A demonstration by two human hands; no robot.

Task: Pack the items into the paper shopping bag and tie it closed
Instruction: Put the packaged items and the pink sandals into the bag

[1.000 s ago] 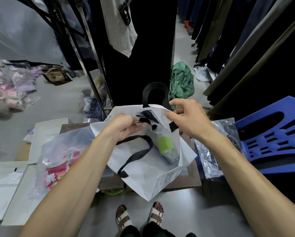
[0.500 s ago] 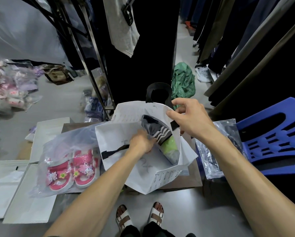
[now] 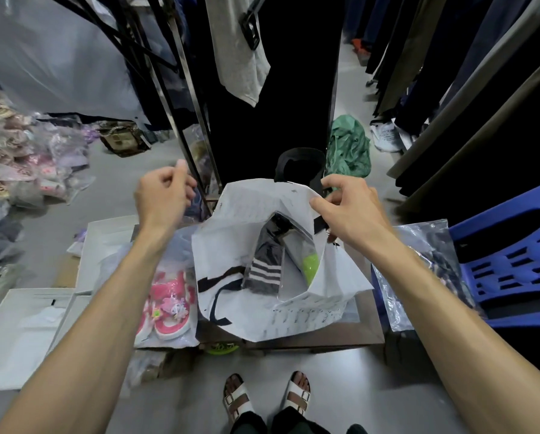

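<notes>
A white paper shopping bag [image 3: 271, 311] sits at the centre of the frame on a low brown surface [image 3: 368, 330], its mouth gaping toward the camera. The right hand [image 3: 346, 211] pinches the bag's far rim at centre right, thumb and fingers curled over the paper beside a black handle strap [image 3: 320, 225]. The second black handle [image 3: 296, 161] arches up just behind the rim. Inside the bag lies a dark grey sock with white stripes [image 3: 265, 270] in a clear sleeve, and to its right a bright green item [image 3: 310, 266] (what it is cannot be told from here).

The left hand [image 3: 162, 195] hovers left of the bag, apart from it, fingers loosely curled and holding nothing.

At lower left of the bag, touching its side, a clear plastic packet holds pink children's sandals [image 3: 170, 305]. White flat boxes [image 3: 27, 333] lie at the lower left of the frame. A blue plastic stool [image 3: 512, 255] stands at the right edge, with another clear packet [image 3: 418, 270] between it and the bag. The person's feet in white sandals [image 3: 267, 399] show at bottom centre.
</notes>
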